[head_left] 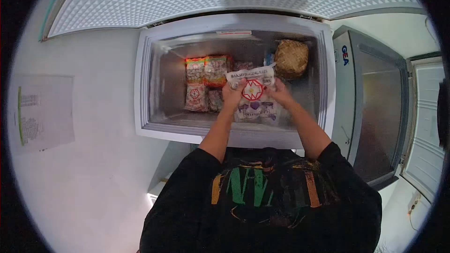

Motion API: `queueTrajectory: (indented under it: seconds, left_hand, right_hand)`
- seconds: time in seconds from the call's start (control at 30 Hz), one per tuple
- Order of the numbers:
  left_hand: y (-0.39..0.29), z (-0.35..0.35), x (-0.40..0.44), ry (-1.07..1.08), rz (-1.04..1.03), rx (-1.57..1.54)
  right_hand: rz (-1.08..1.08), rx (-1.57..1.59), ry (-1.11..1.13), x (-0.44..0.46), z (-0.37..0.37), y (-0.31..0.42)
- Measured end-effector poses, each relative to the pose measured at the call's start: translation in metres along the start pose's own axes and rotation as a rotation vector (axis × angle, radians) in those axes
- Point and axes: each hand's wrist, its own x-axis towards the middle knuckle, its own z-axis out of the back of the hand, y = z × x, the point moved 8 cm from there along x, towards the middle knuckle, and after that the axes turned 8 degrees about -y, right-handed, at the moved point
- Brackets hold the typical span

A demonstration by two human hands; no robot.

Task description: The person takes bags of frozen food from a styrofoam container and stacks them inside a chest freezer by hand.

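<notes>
Both bare forearms reach forward over the front rim of an open white chest freezer (178,132), converging toward its interior. The left grip (232,95) and right grip (282,95) hold opposite sides of a white plastic bag with black lettering and a red emblem (252,89), thumbs on its face; it sits between them, above the freezer floor. Left of the grip lie clear plastic packs with red-orange edging (216,69). A round, tan woven basket (291,58) stands beyond the right grip, and the held bag partly hides packs behind it.
</notes>
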Motion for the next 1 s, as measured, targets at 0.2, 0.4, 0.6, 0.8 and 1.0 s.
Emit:
queueTrajectory:
  seconds: [0.2, 0.4, 0.6, 0.8, 1.0]
  left_hand:
    - [0.047, 0.017, 0.012, -0.075, 0.349, -0.062]
    - [0.054, 0.013, 0.019, 0.156, 0.637, -0.198]
    - [0.103, 0.011, -0.038, 0.62, 0.872, -0.171]
    - [0.154, 0.024, -0.048, 0.304, 1.017, -0.013]
    - [0.216, 0.024, -0.022, 0.025, 1.203, -0.129]
  right_hand:
    - [-0.352, 0.006, 0.155, -0.047, -0.023, 0.015]
    - [-0.293, 0.249, -0.009, -0.047, -0.039, -0.009]
    - [-0.617, 0.367, -0.17, -0.05, -0.033, -0.063]
    - [-0.998, 0.42, -0.286, -0.071, -0.039, -0.166]
    - [-1.102, 0.117, -0.227, -0.031, -0.058, -0.238]
